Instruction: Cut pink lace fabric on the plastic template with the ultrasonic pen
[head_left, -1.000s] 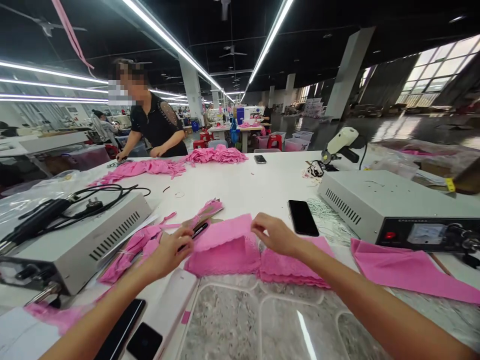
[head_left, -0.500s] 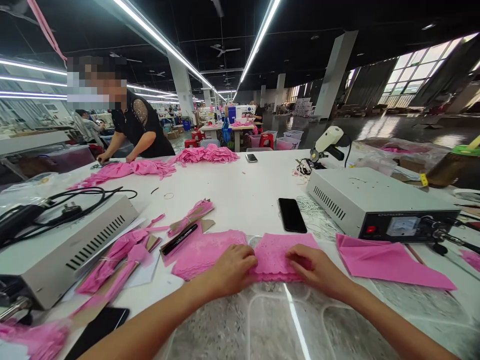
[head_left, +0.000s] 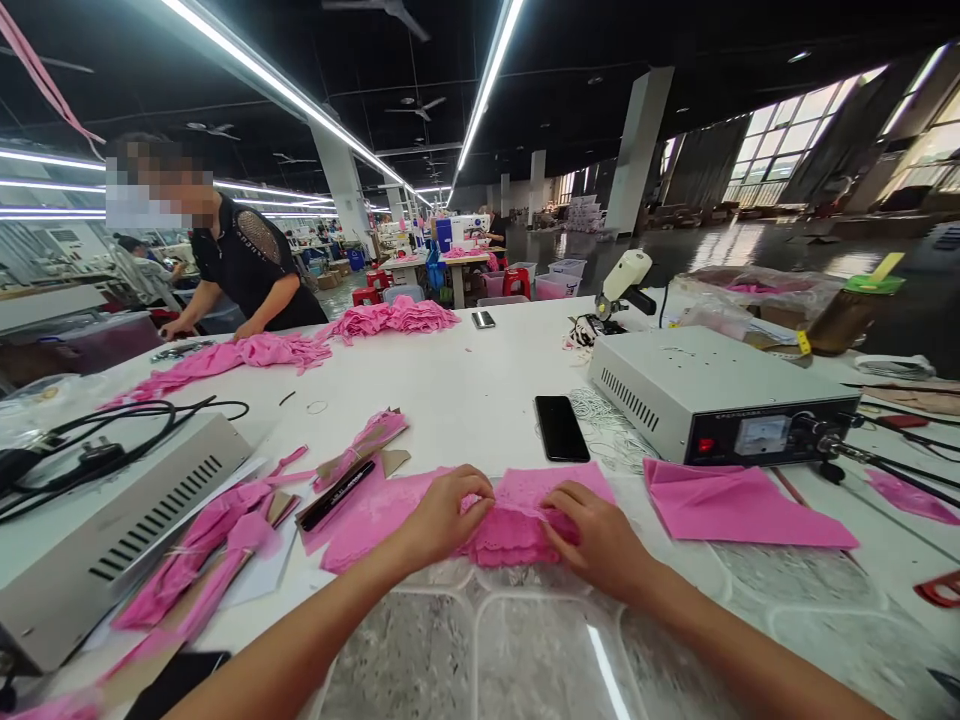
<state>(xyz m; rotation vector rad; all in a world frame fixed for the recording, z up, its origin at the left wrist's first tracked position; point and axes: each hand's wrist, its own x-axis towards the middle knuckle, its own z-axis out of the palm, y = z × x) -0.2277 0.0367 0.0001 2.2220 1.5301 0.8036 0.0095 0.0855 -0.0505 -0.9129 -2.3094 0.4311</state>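
My left hand and my right hand are close together at the near side of the table. Their fingers pinch the two sides of a pink fabric piece with a scalloped, eyelet-like edge, which bends down between them. Under it lie more pink layers, partly hidden by the piece and my fingers. Left of my left hand spreads a stack of similar pink pieces. A black marker rests at that stack's far left edge.
A black phone lies beyond my hands. Grey metal boxes stand at right and left. Folded pink cloth is at right, tied pink strips at left. Across the table a co-worker leans over pink garments.
The pink piece's near edge, flat before, is now lifted and bent between my hands. My left hand has turned into a pinch. The whole view has shifted slightly.
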